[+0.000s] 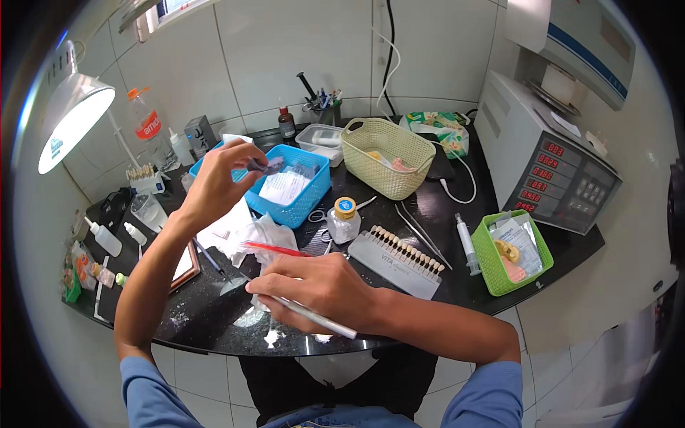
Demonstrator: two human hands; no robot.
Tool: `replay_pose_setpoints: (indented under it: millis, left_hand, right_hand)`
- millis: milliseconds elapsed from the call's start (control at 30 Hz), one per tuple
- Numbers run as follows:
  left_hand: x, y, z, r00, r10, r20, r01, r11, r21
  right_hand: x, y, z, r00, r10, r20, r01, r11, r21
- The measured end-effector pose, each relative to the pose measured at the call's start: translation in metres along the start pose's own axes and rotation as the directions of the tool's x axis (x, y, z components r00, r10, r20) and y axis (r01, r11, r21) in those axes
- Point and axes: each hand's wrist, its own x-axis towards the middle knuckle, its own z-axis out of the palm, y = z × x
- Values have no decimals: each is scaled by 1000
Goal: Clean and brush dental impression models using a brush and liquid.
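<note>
Raised over the blue basket [314, 187], my left hand [221, 178] pinches a small dark grey-purple piece [271, 166], perhaps a dental mould; its detail is too small to make out. My right hand [314, 285], low over the near part of the black table, grips a slim silver pen-like tool [317, 319] with its thin tip pointing left. Just beyond its knuckles is a red stick-like thing [275, 249], beside crumpled white tissue [250, 239]. A dental shade guide [396, 265] lies right of that hand, with a yellow-lidded glass jar [344, 220] behind it.
White powder [272, 337] dusts the black table. Tweezers [422, 232], a syringe [467, 242], a cream basket [382, 160] and a green basket [510, 253] stand or lie rightward, before a furnace [564, 164]. A lit lamp [77, 121], bottle [148, 132] and glass [148, 210] are left.
</note>
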Motion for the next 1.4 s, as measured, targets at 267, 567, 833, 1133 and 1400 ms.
replay_pose_setpoints:
  millis: [267, 567, 833, 1133, 1400]
  left_hand:
    - [40, 9, 11, 994, 63, 84, -68, 997, 48]
    - [118, 33, 56, 971, 198, 134, -218, 963, 160]
    - [187, 47, 130, 795, 214, 568, -296, 953, 56]
    - [214, 27, 161, 650, -10, 760, -286, 923, 257]
    - [207, 33, 135, 781, 131, 611, -272, 952, 143]
  right_hand:
    - [-3, 0, -4, 1000, -25, 3, 25, 1000, -12]
    - [-8, -2, -1, 993, -107, 43, 107, 994, -14]
    - [-11, -7, 2, 977, -215, 10, 215, 974, -77]
    - [-16, -10, 9, 964, -268, 0, 266, 959, -95]
    - [-16, -12, 6, 965, -261, 18, 261, 961, -94]
